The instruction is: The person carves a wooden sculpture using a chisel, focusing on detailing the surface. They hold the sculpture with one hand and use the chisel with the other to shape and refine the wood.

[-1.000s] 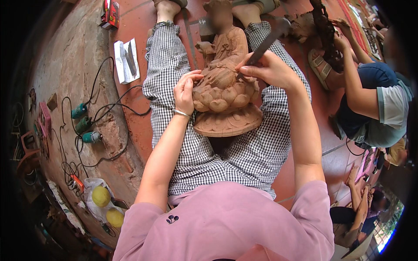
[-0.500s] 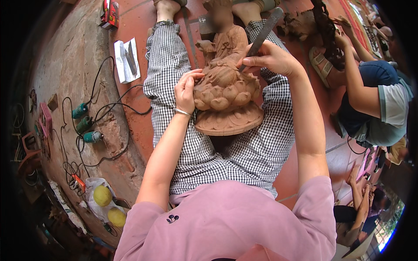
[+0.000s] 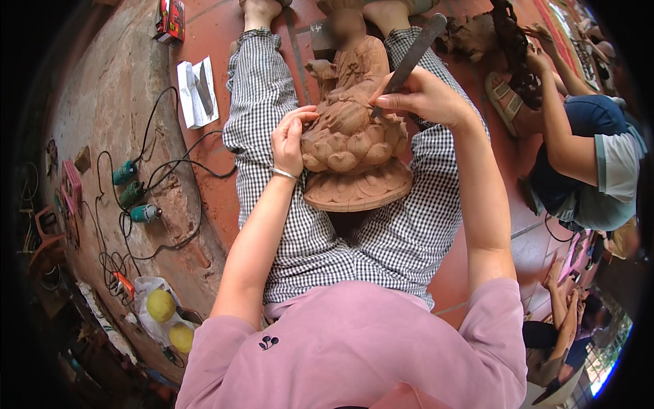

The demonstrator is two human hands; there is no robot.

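Note:
A brown carved wooden statue [image 3: 351,105], a seated figure on a lotus base, stands between my legs, tilted slightly. My left hand [image 3: 291,140] is closed against its left side, fingertips bent onto the carving above the petals. My right hand [image 3: 426,99] grips a dark, flat, file-like tool [image 3: 411,61] between thumb and fingers. Its narrow tip touches the statue, or nearly so, at the right side just above the lotus petals. Its broad rounded end points up and to the right. My fingers cover part of the tool's middle.
At left, green power tools [image 3: 136,194] with tangled black cords lie on a raised stone slab [image 3: 109,75]. Another dark blade [image 3: 203,95] lies on white paper. Yellow round fruits [image 3: 161,305] sit by a plastic bag. At right, another person [image 3: 579,150] works beside a dark carved piece [image 3: 470,37].
My right hand and the file-like tool have shifted slightly to the right. My left hand keeps its place on the statue, which has barely moved.

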